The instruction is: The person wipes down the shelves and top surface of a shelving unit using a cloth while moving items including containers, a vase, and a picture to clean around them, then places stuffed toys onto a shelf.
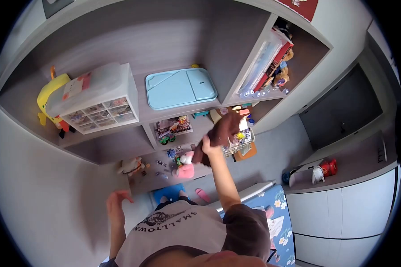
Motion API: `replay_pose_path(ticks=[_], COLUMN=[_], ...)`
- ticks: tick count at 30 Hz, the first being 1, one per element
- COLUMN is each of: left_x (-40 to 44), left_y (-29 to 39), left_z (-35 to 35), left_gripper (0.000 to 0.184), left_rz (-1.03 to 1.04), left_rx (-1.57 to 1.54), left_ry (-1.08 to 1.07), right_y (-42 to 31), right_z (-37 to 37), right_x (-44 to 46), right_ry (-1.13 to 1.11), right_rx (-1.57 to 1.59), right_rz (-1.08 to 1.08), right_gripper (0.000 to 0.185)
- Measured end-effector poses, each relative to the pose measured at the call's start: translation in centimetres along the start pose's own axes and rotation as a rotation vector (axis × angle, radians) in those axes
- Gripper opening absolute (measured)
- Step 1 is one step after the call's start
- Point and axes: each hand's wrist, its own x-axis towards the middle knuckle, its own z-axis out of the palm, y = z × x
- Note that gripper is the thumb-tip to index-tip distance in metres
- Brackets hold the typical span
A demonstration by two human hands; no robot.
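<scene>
My right hand [212, 147] is raised in front of the shelves, its fingers wrapped round a dark brown soft bundle [223, 130]. The bundle looks like cloth or plush, but motion blur hides its exact kind. It hangs out above and below the grip and covers part of the lower shelf. My left hand [116, 200] is up by the wall at the left, with fingers apart and loosely bent, holding nothing. Below and between the hands, a pink and white plush toy [186, 167] sits on the desk surface [142, 183].
On the upper shelf stand a light blue folding table [178, 90], a white drawer box [98, 100] and a yellow plush [53, 95]. Books [272, 62] fill the right compartment. A cart [239, 147] stands beside the desk; a flowered bed [276, 209] lies behind.
</scene>
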Motion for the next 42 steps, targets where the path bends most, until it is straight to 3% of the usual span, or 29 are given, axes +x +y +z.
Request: replay_pose_path(ticks=[1, 3, 6, 9, 11, 14, 15, 16, 17, 19, 25, 28, 33, 37, 38, 40, 42], left_x=[-0.2, -0.2, -1.0, -2.0, -2.6, -3.0, -3.2, -3.4, -3.4, -3.7, -5.5, -6.2, -6.8, -7.6, -7.8, -8.4, -8.9], left_y=[0.1, 0.3, 0.5, 0.4, 0.4, 0.6, 0.7, 0.7, 0.8, 0.9, 0.9, 0.5, 0.5, 0.3, 0.3, 0.5, 0.7], left_z=[-0.1, -0.2, -1.0, -1.9, -2.2, -2.5, -2.5, -2.6, -2.7, -3.1, -5.8, -7.2, -8.9, -10.4, -10.7, -11.2, -11.5], left_gripper=[0.046, 0.046, 0.046, 0.045, 0.045, 0.045, 0.045, 0.045, 0.044, 0.044, 0.043, 0.043, 0.043, 0.042, 0.042, 0.042, 0.042], left_rz=[0.001, 0.014, 0.015, 0.008, -0.011, -0.023, -0.022, -0.023, -0.018, -0.011, 0.005, 0.015, -0.006, 0.009, 0.013, 0.016, 0.018], left_rx=[0.017, 0.045, 0.058, 0.051, 0.035, 0.030, 0.029, 0.035, 0.040, 0.043, 0.017, 0.003, 0.002, -0.020, -0.027, -0.026, -0.010], left_ry=[-0.006, -0.003, 0.060, 0.123, 0.160, 0.185, 0.187, 0.194, 0.198, 0.210, 0.278, 0.299, 0.343, 0.365, 0.367, 0.389, 0.430], right_y=[1.4, 3.0, 2.8, 3.5, 2.8, -1.7, -3.7, -5.4, -2.6, -2.7, -7.9, -4.6, -14.4, -18.5, -20.0, -21.9, -24.2], right_z=[0.8, 2.7, 5.4, 6.9, 7.1, 9.1, 9.1, 9.7, 12.8, 14.8, 17.4, 20.4, 20.6, 24.9, 25.9, 28.3, 30.0], right_x=[0.7, 2.7, 3.8, 3.2, 2.9, 2.1, 2.2, 2.2, -0.2, -0.7, -0.4, -2.7, -0.2, -1.1, -0.9, -1.3, -1.5], right_ry=[-0.062, -0.050, 0.204, 0.005, -0.394, -0.271, -0.350, -0.371, -0.312, -0.398, -0.286, -0.503, -0.384, -0.403, -0.492, -0.415, -0.574], right_rx=[-0.235, -0.090, -0.251, -0.034, -0.147, -0.086, -0.118, -0.176, -0.078, -0.048, -0.114, -0.056, -0.065, -0.013, 0.121, 0.065, -0.059], right_rz=[0.029, 0.090, -0.240, -0.201, -0.130, -0.272, -0.271, -0.381, -0.264, -0.439, -0.620, -0.530, -0.654, -0.755, -0.754, -0.857, -0.843], right_gripper=[0.074, 0.071, 0.051, 0.048, 0.043, 0.027, 0.026, 0.026, 0.026, 0.028, 0.024, 0.025, 0.028, 0.031, 0.034, 0.032, 0.036])
